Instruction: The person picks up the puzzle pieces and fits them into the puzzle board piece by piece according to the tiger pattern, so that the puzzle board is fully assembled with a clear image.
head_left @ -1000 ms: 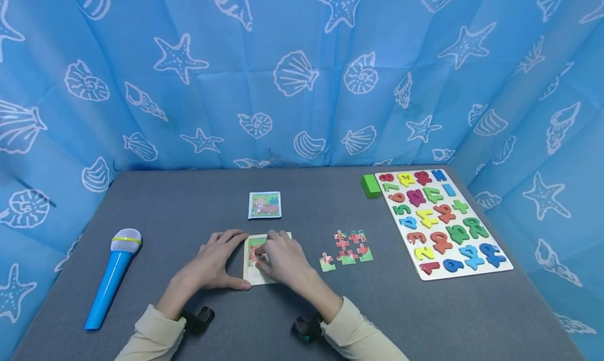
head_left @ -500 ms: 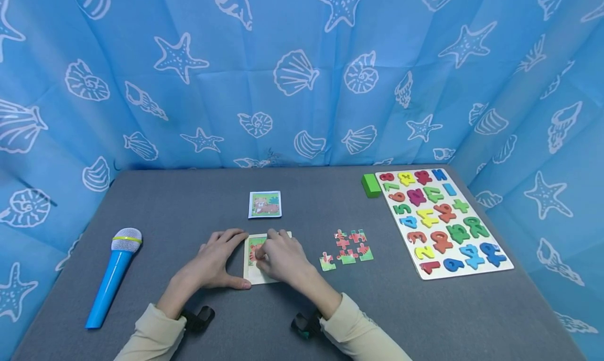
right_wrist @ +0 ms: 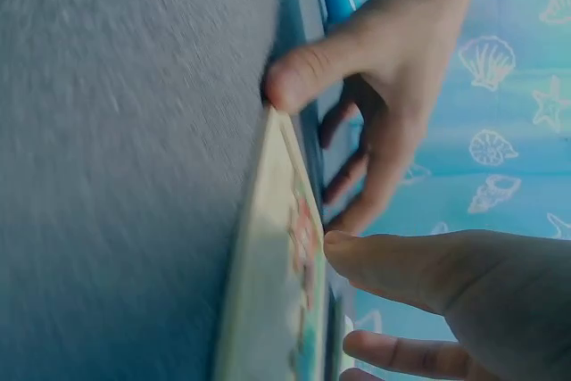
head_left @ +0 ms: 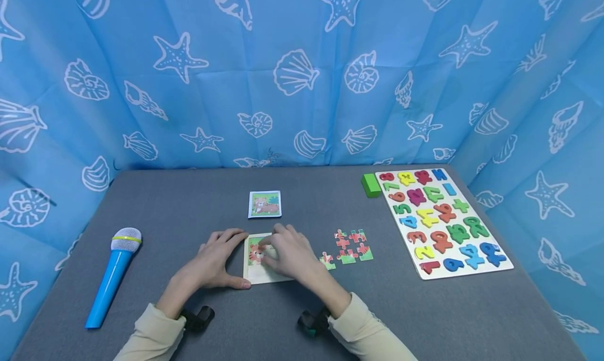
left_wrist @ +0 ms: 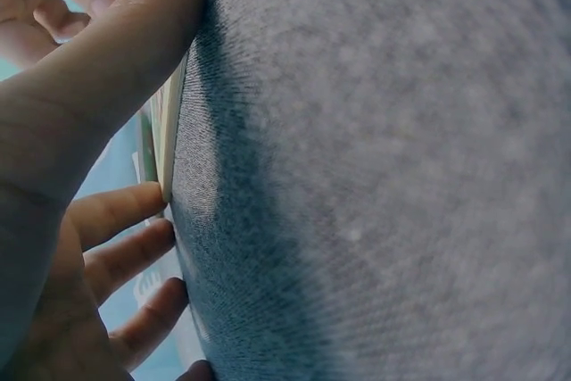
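A small square puzzle tray [head_left: 264, 276] with a pale rim lies at the middle front, holding joined jigsaw pieces [head_left: 255, 252] with a tiger picture at its upper left. My left hand [head_left: 214, 264] holds the tray's left side, thumb at the near corner and index finger at the far one. Over the tray's right part is my right hand [head_left: 292, 253], hiding some of it. In the right wrist view its thumb and fingers stand apart, with nothing seen between them. Several loose jigsaw pieces [head_left: 348, 257] lie right of the tray.
Behind the tray lies a square picture card [head_left: 265, 204] of an animal. A blue toy microphone [head_left: 112, 279] is at the left. On the right are a board [head_left: 412, 232] of coloured numbers and shapes and a green block [head_left: 371, 186]. A blue patterned curtain [head_left: 302, 114] hangs behind.
My right hand has shifted slightly right and lifted its fingertips from the tiger picture, uncovering more of it. The left hand and tray have stayed in place.
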The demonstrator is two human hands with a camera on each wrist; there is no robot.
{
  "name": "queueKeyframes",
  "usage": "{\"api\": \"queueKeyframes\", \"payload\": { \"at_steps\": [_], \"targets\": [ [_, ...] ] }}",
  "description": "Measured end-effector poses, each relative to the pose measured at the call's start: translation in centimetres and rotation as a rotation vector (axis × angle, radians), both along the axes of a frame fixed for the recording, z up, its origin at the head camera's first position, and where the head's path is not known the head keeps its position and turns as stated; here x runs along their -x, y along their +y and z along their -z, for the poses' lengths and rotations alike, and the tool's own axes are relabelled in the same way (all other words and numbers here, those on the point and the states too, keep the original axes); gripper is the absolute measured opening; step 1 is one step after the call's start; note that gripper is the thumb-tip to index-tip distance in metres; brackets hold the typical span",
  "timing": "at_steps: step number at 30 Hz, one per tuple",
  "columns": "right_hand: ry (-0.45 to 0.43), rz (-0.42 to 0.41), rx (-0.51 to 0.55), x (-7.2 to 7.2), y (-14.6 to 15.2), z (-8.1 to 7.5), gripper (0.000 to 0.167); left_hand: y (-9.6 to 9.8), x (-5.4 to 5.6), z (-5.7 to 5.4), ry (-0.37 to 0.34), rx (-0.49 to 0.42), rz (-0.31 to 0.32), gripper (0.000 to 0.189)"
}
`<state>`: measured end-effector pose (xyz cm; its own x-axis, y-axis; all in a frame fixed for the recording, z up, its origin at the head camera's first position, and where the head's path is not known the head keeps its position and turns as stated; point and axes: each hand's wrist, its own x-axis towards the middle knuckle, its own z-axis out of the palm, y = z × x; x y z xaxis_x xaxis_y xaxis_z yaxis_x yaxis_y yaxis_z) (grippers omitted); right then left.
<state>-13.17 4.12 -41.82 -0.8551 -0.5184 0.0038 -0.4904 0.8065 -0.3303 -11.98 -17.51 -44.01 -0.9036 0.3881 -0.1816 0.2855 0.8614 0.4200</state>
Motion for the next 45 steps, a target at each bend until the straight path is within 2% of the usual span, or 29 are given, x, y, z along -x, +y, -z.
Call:
{"api": "queueKeyframes", "payload": {
  "at_steps": [8, 16, 27, 36, 45],
  "targets": [
    [-0.043, 0.058, 0.004, 1.0, 2.8, -0.8, 0.033, 0.2, 0.1, -0.2, -0.004, 0.012, -0.004, 0.111],
    [-0.028, 0.123, -0.001, 1.8, 6.2, -0.8, 0.034, 0.3, 0.1, -0.5, 0.022, 0.04, -0.008, 0.112],
    [-0.064, 0.203, -0.076, 2.5, 10.7, -1.0, 0.038, 0.5, 0.1, -0.6, 0.011, 0.055, -0.016, 0.112],
    [-0.073, 0.182, -0.042, 2.2, 13.8, -0.7, 0.036, 0.6, 0.2, -0.7, 0.007, 0.055, -0.015, 0.112],
    [-0.103, 0.172, -0.006, 2.1, 14.2, -0.2, 0.029, 0.6, 0.2, -0.4, 0.011, 0.059, -0.018, 0.112]
  ]
}}
